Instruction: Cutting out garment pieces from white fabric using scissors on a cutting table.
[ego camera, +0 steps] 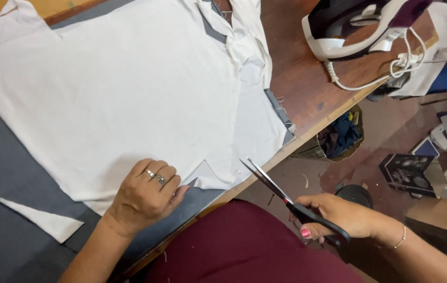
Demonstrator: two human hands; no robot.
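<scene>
My left hand [145,195], with rings on it, presses fingers-down on the near edge of a large white fabric piece [118,89] that lies over grey fabric [8,167] on a wooden table [307,89]. My right hand [341,215] grips black-handled scissors [286,199] just off the table's edge. The blades are slightly apart and point up-left toward the white fabric's near corner, without touching it.
A white and dark purple iron [359,23] with a coiled cord [370,78] stands at the table's far right. A narrow white strip [35,217] lies on the grey fabric at left. Below the table edge are a bag of scraps [338,137], boxes and a dark red skirt [239,246].
</scene>
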